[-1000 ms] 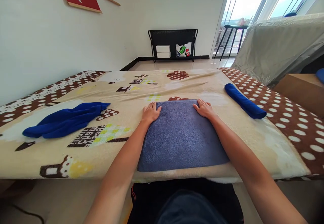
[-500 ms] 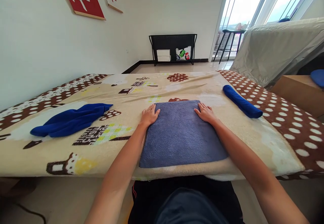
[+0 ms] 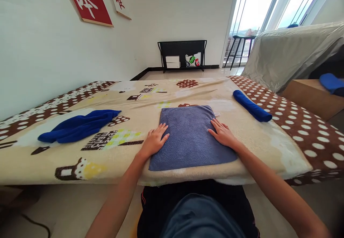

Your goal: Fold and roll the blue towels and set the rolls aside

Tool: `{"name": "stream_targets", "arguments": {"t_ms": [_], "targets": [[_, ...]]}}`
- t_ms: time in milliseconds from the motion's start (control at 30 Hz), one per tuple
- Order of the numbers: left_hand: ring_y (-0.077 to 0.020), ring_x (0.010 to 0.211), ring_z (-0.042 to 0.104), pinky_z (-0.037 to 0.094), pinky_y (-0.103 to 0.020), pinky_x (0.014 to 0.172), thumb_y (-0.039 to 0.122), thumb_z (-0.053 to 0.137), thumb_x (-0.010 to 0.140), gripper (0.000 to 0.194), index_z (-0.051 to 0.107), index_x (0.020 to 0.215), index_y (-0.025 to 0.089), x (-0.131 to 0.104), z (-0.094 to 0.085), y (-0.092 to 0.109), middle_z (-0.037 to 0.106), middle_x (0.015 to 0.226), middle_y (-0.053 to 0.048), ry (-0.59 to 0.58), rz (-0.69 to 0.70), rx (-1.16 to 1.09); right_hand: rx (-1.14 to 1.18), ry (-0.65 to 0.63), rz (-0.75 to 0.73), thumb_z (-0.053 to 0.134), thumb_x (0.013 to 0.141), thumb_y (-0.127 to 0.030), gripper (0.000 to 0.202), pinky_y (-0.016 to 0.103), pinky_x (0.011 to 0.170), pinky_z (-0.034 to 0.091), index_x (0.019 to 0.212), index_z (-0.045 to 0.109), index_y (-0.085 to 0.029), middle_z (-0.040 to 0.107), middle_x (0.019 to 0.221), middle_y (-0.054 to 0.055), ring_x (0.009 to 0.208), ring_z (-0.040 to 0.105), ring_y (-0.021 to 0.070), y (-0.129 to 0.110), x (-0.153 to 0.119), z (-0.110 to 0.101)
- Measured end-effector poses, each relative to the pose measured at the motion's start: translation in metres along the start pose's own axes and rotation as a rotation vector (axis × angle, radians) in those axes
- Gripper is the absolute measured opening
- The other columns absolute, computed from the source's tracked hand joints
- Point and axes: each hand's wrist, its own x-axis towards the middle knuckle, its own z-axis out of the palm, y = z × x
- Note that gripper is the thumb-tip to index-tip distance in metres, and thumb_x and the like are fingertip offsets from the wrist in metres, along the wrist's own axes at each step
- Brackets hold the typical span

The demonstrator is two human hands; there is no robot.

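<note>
A grey-blue towel (image 3: 190, 137) lies spread flat on the patterned blanket (image 3: 107, 166) right in front of me. My left hand (image 3: 156, 139) rests on the towel's left edge, fingers stretched out and palm down. On the opposite edge lies my right hand (image 3: 222, 132), also flat with its fingers extended. A small pale tag shows beside the towel's far right corner. Off to the left is a crumpled dark blue cloth (image 3: 79, 127). A rolled blue towel (image 3: 252, 106) lies to the right.
Behind the bed, a black rack (image 3: 182, 55) holding white boxes stands against the wall. A cardboard box (image 3: 306, 94) with a blue item on it is at the right. Beyond it are a plastic-covered piece of furniture (image 3: 292, 51) and a stool (image 3: 239, 50).
Both hands have slid nearer to me along the towel's sides, away from its far corners. The towel's far right corner now looks slightly rumpled. The camera view has shifted a little.
</note>
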Motion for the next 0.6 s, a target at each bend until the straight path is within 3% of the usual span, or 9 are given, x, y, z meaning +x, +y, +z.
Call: {"name": "stream_targets", "arguments": {"t_ms": [167, 333, 433, 600], "targets": [[-0.0188, 0.146, 0.035, 0.030, -0.044, 0.117, 0.040, 0.033, 0.103, 0.046, 0.046, 0.146, 0.028, -0.071, -0.009, 0.009, 0.041, 0.155, -0.005, 0.081, 0.132, -0.021, -0.006, 0.127, -0.103, 0.031, 0.101, -0.054, 0.062, 0.046, 0.120, 0.028, 0.151, 0.039, -0.019, 0.036, 0.157, 0.009, 0.147, 0.033, 0.0210, 0.004, -0.066, -0.006], [-0.0201, 0.143, 0.041, 0.035, -0.043, 0.113, 0.026, 0.044, 0.099, 0.042, 0.052, 0.140, 0.031, -0.132, -0.003, 0.017, 0.051, 0.148, -0.004, 0.211, 0.289, -0.069, 0.007, 0.184, -0.295, 0.044, 0.100, -0.044, 0.047, 0.045, 0.116, 0.034, 0.145, 0.048, -0.031, 0.040, 0.155, 0.003, 0.146, 0.033, 0.0200, 0.006, -0.124, -0.012], [-0.0223, 0.141, 0.044, 0.038, -0.044, 0.112, 0.022, 0.052, 0.095, 0.046, 0.051, 0.140, 0.029, -0.149, 0.001, 0.020, 0.053, 0.147, -0.006, 0.281, 0.312, -0.087, 0.033, 0.176, -0.381, 0.053, 0.096, -0.041, 0.049, 0.046, 0.113, 0.036, 0.144, 0.049, -0.033, 0.048, 0.150, 0.003, 0.144, 0.037, 0.0219, 0.008, -0.140, -0.015], [-0.0202, 0.129, 0.056, 0.044, -0.040, 0.105, 0.012, 0.048, 0.094, 0.038, 0.059, 0.127, 0.027, -0.146, 0.003, 0.019, 0.064, 0.133, -0.005, 0.400, 0.300, -0.216, 0.097, 0.210, -0.433, 0.055, 0.095, -0.031, 0.037, 0.047, 0.108, 0.040, 0.132, 0.060, -0.033, 0.058, 0.140, 0.003, 0.138, 0.047, 0.0237, 0.010, -0.138, -0.018]]}}
